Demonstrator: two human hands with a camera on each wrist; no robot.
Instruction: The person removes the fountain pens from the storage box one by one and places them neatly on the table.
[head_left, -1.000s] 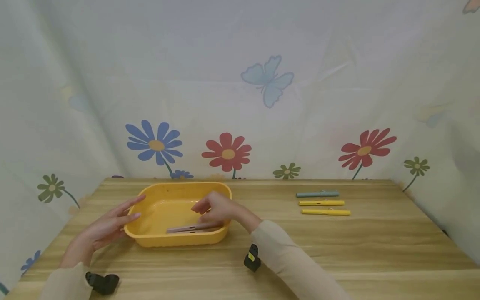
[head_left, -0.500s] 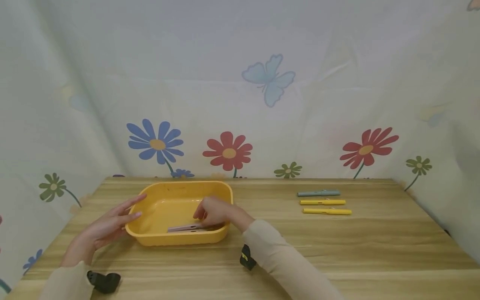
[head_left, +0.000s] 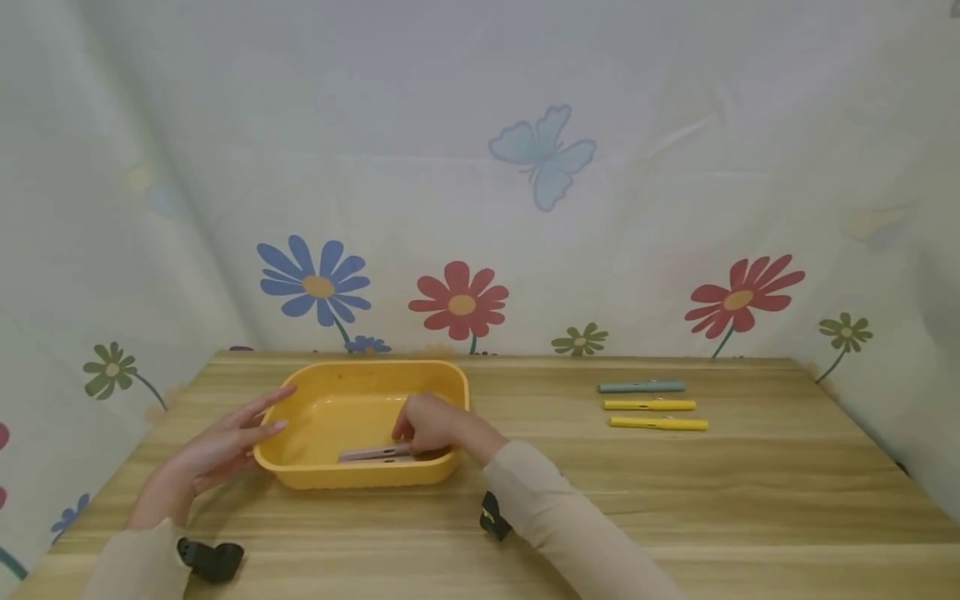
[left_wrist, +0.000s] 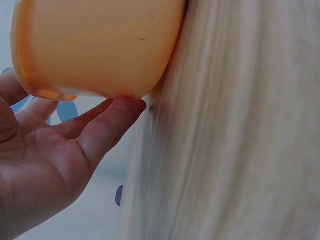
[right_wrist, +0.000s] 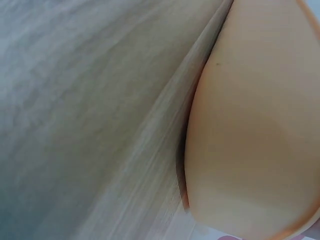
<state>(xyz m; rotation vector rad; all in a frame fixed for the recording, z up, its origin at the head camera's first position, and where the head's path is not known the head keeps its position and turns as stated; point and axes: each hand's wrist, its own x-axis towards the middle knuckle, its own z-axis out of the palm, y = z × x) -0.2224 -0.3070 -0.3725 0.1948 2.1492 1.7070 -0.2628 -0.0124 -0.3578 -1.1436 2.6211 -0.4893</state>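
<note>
My left hand (head_left: 221, 450) holds the left end of the yellow plastic basin (head_left: 360, 477), its digits at the rim. In the left wrist view, fingertips of the left hand (left_wrist: 55, 160) touch the basin's outer wall (left_wrist: 100, 45). Inside the basin, my right hand (head_left: 431, 422) reaches over the right end and pinches a pale pink pen (head_left: 367, 454); its fingertips are partly hidden. Another pale pink pen (head_left: 387, 460) lies alongside, near the front wall. The right wrist view shows the basin's outside (right_wrist: 255, 125), with the hand almost wholly out of sight.
Right of the basin, a grey-green pen (head_left: 641, 387) and two yellow pens (head_left: 649, 406) lie in parallel on the wooden table (head_left: 360, 542). A flowered cloth (head_left: 637, 208) hangs behind the table.
My right hand has lowered onto the pink pens, its fingers closing in at their right end. The left hand stays at the basin, and the view has shifted slightly.
</note>
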